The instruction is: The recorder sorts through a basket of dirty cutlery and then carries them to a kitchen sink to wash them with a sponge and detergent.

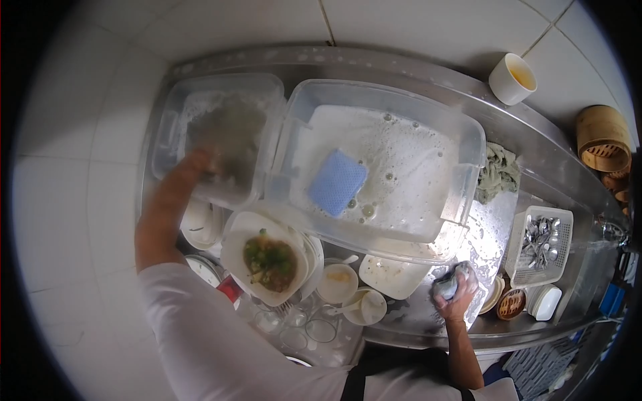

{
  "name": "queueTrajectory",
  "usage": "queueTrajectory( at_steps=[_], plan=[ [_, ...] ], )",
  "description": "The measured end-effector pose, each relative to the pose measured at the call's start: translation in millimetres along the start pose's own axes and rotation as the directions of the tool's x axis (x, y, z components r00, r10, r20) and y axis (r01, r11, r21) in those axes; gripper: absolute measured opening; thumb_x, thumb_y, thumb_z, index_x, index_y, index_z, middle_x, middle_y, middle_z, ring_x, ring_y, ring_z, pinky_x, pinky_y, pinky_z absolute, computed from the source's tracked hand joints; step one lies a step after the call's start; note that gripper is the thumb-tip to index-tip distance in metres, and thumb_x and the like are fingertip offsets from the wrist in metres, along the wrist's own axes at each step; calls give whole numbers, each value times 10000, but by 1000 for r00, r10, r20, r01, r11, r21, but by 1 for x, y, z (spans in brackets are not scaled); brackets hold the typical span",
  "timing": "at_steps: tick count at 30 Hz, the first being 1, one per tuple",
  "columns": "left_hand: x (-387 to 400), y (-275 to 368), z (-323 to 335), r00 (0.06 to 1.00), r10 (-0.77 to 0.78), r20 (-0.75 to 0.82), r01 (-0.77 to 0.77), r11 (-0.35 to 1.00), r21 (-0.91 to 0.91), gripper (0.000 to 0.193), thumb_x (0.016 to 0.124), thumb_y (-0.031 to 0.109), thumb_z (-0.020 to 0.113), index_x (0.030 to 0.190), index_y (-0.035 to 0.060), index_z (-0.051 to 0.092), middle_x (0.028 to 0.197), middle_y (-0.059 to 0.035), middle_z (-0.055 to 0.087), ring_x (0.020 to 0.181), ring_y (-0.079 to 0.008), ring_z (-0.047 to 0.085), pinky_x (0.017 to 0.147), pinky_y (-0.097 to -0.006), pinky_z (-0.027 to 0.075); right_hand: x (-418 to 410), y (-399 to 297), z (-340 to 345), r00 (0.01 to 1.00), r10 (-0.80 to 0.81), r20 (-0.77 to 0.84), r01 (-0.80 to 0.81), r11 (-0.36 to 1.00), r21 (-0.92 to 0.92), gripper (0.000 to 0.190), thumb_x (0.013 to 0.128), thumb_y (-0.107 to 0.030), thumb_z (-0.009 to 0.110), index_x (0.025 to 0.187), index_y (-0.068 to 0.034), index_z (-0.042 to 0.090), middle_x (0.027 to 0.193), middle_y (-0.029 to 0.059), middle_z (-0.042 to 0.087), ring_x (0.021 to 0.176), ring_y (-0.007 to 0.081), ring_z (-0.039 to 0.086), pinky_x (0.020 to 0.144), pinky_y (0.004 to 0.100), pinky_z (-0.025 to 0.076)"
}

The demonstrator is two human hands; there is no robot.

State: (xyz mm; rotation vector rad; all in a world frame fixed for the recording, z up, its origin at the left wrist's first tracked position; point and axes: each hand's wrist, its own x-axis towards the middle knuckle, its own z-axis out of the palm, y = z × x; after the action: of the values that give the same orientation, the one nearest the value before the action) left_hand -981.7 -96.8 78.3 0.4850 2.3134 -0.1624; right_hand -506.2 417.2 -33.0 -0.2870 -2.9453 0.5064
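Observation:
My left hand (208,163) reaches into the left clear plastic tub (173,125), which holds murky, foamy water. It is blurred and its fingers are hidden, so I cannot tell whether it holds anything. Over the wet steel counter, my right hand (460,295) grips a dark, sudsy scrubbing sponge (446,286). Just left of that hand lies a soiled white dish (391,275). A larger clear plastic tub (471,135) of soapy water stands between the hands, with a blue sponge (338,181) at its surface.
Stacked dishes topped by a bowl with food scraps (271,263), white bowls (337,285) and drinking glasses (321,330) crowd the front. On the right are a crumpled cloth (497,173), a cutlery basket (516,250) and stacked white dishes (546,302). A white cup (501,82) stands on the back ledge.

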Motion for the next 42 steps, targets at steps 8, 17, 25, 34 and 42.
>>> queueTrajectory(
  at_steps=[8, 17, 25, 34, 42],
  plan=[
    [10, 22, -8, 1000, 16, -20, -16, 1000, -14, 808, 755, 308, 795, 1439, 46, 455, 1424, -225, 501, 1333, -381, 470, 1132, -431, 373, -3, 2, 4, 999, 42, -5, -42, 999, 2, 769, 789, -568, 659, 1368, -97, 475, 1408, 298, 435, 1269, 484, 428, 1037, 585, 324],
    [30, 29, 8, 996, 49, -74, -52, 998, -35, 751, 745, 304, 788, 1390, 28, 520, 1346, -225, 570, 1273, -379, 533, 1085, -430, 422, 1, -4, 2, 1000, 30, 1, -30, 999, 14, 791, 749, -496, 711, 1381, -87, 467, 1397, 291, 454, 1286, 464, 436, 1044, 577, 318],
    [56, 23, 8, 980, -77, -185, 80, 997, 14, 699, 733, 260, 780, 1347, 13, 552, 1248, -226, 631, 1199, -378, 593, 1025, -429, 472, -2, 0, 2, 999, 45, -9, -45, 999, 26, 773, 769, -507, 701, 1373, -84, 470, 1418, 285, 444, 1292, 472, 426, 1051, 578, 322],
    [13, 8, 2, 940, -251, -232, 119, 876, -468, 714, 715, 207, 795, 1305, -83, 517, 1186, -246, 654, 1142, -311, 637, 961, -368, 504, -3, 3, 4, 999, 35, -4, -35, 999, 40, 781, 753, -469, 721, 1387, -97, 459, 1426, 289, 429, 1285, 489, 421, 1065, 582, 314],
    [2, -19, 6, 775, -176, -607, -439, 543, -716, 401, 808, 167, 757, 1108, -62, 623, 1011, -150, 697, 847, -220, 674, 801, -348, 532, -1, -2, 0, 1000, 23, -18, -22, 1000, 21, 757, 774, -401, 715, 1401, -94, 422, 1446, 303, 412, 1295, 484, 429, 1059, 584, 324]
  ],
)
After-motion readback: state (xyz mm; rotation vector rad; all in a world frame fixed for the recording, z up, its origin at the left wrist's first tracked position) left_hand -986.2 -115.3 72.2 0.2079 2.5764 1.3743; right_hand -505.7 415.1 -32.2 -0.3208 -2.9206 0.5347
